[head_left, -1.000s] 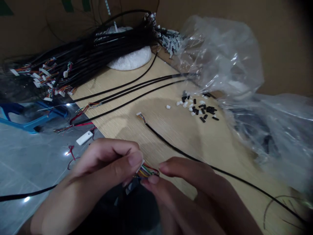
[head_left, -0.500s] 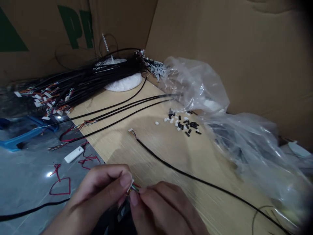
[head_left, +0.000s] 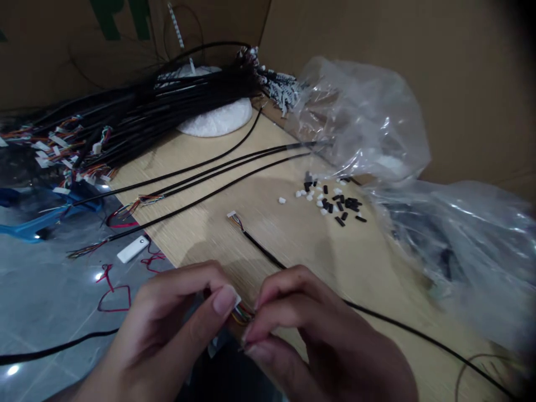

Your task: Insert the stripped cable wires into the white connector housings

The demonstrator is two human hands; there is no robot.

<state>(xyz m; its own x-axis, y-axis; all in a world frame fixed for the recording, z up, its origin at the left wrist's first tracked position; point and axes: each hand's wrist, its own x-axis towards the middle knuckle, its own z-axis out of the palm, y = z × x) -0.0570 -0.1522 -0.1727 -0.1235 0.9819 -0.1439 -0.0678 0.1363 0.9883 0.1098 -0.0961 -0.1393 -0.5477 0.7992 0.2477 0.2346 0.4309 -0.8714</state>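
Observation:
My left hand pinches a small white connector between thumb and forefinger. Short coloured wires run out of it toward my right hand, whose thumb and fingertips close on a thin wire end, mostly hidden by the fingers. A finished-looking black cable lies on the board beyond my hands; its white plug points to the far left. Another black cable leads in from the left and passes behind my left hand.
Black cables are heaped at the back left, partly on a white round pad. Small black and white pieces lie scattered on the wooden board. Clear plastic bags stand at right, blue-handled pliers at left. Cardboard walls surround the back.
The view has tilted and shifted a little. My right hand has turned and lifted slightly, its fingertips now a little off the connector. My left hand still holds the connector.

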